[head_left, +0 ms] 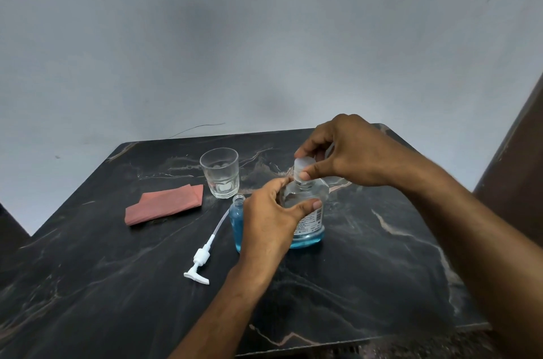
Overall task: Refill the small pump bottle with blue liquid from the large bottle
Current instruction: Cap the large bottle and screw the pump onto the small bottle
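On table (382, 270): two bottles (311, 229), one glass (219, 173), one pump (200, 258)

A plain grey-blue wall (264, 35) is filling the upper half of the view, lit softly and unevenly, with darker shading spreading across its middle. A thin dark line (198, 128), possibly a wire or a crack, is running along the wall just above the tabletop's far edge. The tabletop (88, 285) is showing black stone with pale and rust-coloured veins, its far corners cut at an angle and catching a dull sheen. A dark brown upright surface (520, 153) is standing at the right edge, leaning in the wide-angle picture.
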The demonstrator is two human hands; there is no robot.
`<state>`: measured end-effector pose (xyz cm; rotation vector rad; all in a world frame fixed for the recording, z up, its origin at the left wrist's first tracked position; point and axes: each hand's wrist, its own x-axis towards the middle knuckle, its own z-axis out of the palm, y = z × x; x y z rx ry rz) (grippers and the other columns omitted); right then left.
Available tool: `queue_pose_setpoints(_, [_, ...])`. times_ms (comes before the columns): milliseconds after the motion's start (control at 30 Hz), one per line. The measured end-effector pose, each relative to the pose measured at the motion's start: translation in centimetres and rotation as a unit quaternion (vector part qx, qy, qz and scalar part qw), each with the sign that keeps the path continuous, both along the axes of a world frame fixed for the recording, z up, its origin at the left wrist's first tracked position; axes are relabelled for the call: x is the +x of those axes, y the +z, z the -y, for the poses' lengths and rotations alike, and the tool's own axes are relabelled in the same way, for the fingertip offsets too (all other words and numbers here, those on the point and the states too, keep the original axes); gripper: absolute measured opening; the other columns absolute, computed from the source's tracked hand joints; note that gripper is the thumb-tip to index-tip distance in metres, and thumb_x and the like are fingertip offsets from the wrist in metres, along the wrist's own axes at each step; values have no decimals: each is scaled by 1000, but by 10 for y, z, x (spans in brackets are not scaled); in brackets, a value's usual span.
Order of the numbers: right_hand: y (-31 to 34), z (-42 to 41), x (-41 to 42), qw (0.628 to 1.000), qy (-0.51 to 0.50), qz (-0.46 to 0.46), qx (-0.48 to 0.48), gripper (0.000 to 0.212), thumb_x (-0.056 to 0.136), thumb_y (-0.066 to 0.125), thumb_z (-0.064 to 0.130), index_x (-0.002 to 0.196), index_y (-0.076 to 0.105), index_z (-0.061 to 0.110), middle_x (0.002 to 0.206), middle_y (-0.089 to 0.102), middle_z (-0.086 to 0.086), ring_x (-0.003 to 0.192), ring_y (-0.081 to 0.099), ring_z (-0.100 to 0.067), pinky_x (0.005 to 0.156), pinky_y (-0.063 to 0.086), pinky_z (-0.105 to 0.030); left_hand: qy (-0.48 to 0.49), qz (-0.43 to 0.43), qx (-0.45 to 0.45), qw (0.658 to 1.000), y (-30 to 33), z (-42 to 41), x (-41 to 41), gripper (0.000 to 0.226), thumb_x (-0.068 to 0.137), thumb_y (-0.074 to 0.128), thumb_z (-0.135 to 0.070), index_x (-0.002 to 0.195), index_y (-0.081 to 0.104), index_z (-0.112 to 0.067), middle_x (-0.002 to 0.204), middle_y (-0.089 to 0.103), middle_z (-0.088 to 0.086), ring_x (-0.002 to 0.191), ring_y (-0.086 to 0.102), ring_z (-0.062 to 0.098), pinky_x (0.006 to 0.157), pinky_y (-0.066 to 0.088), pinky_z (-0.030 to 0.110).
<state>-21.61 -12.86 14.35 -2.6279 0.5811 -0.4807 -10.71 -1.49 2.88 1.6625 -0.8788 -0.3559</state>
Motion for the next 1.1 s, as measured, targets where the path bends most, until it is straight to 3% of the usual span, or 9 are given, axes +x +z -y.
queue_pose_setpoints(100, [-1,-1,2,1000,-10,6,-16,30,70,87,38,96,79,26,84,73,17,78,64,11,57,43,-1,3,3,-1,1000,0,0,-1,56,70,91,-36,121,72,-24,105,79,-11,97,74,2,87,63,33])
queue_pose_setpoints(200, [-3,-5,4,999,-29,11,-41,31,71,86,42,95,78,24,83,72,13,73,65,3,59,45,-8,10,10,-2,1000,0,-1,-2,56,70,91,-37,120,71,-24,103,78,-14,95,73,-2,86,62,27])
queue_pose_setpoints(267, [-5,-7,6,998,-37,12,-48,35,71,85,43,98,78,22,85,72,12,74,63,2,62,45,-14,13,9,-3,1000,1,-1,-3,56,70,91,-36,121,71,-24,105,78,-13,98,72,-1,88,62,29])
queue_pose_setpoints(500, [-9,-6,0,999,-25,20,-32,38,70,85,44,102,76,24,85,71,14,75,63,3,62,43,-13,5,28,5,1000,3,-3,-5,49,74,88,-37,118,69,-29,105,77,-14,98,72,0,88,61,32])
queue_pose_setpoints(700, [-21,-5,-4,999,-1,43,15,34,71,83,46,99,75,28,84,73,12,75,66,2,65,52,-18,-1,143,21,990,4,-7,-6,63,80,81,-47,137,63,-28,115,70,-11,104,63,2,85,49,12])
queue_pose_setpoints(867, [-28,-3,-2,998,-18,61,5,33,74,82,45,101,74,27,80,70,15,69,63,5,58,41,-11,12,139,7,990,4,-16,-6,85,81,84,-36,154,43,-23,140,62,-7,122,54,-2,101,44,16])
queue_pose_setpoints(1100, [-32,-5,1,997,-34,63,-5,35,76,80,48,104,73,27,81,67,17,68,60,3,58,39,-12,44,111,-72,990,3,-53,5,50,82,84,-24,127,66,-36,118,70,-16,106,68,-3,93,55,17])
